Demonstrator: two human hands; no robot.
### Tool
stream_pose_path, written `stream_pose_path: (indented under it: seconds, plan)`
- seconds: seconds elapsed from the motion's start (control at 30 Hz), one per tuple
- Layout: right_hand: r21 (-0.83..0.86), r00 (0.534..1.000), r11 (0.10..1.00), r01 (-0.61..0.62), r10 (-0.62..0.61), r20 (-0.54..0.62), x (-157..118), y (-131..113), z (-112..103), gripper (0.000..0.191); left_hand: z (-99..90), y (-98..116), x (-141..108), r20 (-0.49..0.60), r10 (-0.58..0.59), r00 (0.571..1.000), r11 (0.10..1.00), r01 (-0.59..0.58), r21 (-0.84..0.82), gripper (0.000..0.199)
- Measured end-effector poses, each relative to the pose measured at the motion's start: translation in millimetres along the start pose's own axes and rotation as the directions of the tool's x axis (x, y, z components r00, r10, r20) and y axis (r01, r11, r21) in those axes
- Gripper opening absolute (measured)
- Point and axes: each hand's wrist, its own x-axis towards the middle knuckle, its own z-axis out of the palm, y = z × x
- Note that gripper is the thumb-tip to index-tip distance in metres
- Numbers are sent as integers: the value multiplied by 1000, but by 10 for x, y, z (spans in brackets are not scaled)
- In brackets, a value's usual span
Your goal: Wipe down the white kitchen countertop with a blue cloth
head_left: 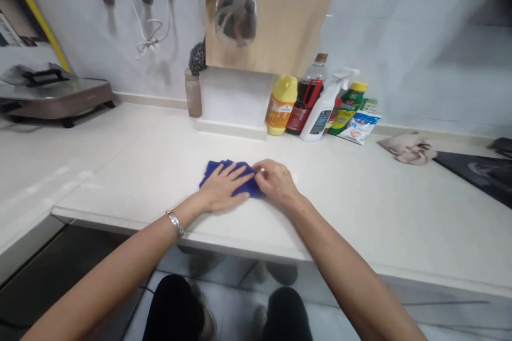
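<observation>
A folded dark blue cloth (251,187) lies on the white countertop (152,170), near its front edge. Across the left part of the cloth rests my left hand (224,187), palm down with the fingers spread; a silver bracelet (175,224) circles that wrist. My right hand (277,181) is at the cloth's right end, its thumb and fingers curled together on the blue edge. Part of the cloth is hidden beneath both hands.
Against the wall stand a yellow bottle (281,106), a dark sauce bottle (306,101), a white spray bottle (323,109) and a blue-white packet (361,127). A crumpled rag (408,148) lies right, beside a black hob (480,173). An electric pan (56,97) sits left. Above hangs a metal spatula (236,13).
</observation>
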Motion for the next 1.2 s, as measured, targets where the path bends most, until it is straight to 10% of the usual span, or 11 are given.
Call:
stream_pose_path:
  seconds: [0.33, 0.53, 0.67, 0.77, 0.83, 0.97, 1.07, 1.2]
  plan:
    - [91, 983, 992, 83, -97, 156, -252, -41, 63, 34, 46, 19, -18, -25, 58, 998, 998, -58, -14, 72]
    - [221, 987, 972, 74, -103, 121, -729, 24, -438, 28, 107, 74, -64, -81, 129, 988, 992, -129, 3, 64]
    - [165, 976, 984, 70, -33, -216, -1406, -27, -929, 24, 125, 82, -70, -130, 145, 981, 989, -141, 40, 63]
    - [205, 808, 978, -36, 149, -570, -2240, 90, -1067, 20, 157, 86, -54, -128, 142, 982, 988, -133, 77, 63]
    - [343, 636, 927, -152, 357, -684, -2838, 331, -985, 15, 180, 83, -38, -117, 142, 983, 987, -132, 95, 63]
    - [433, 418, 543, -719, 836, -355, -3670, 920, -495, 42, 215, 65, 1, -136, 147, 980, 984, -131, 118, 64]
    - [337, 421, 489, -804, 870, -257, -3845, 998, 72, 59, 229, 66, 25, -153, 146, 978, 983, -125, 136, 66]
    - [130, 571, 565, -815, 821, 13, -3803, 553, 782, 63, 236, 82, 40, -171, 158, 972, 978, -131, 160, 68]
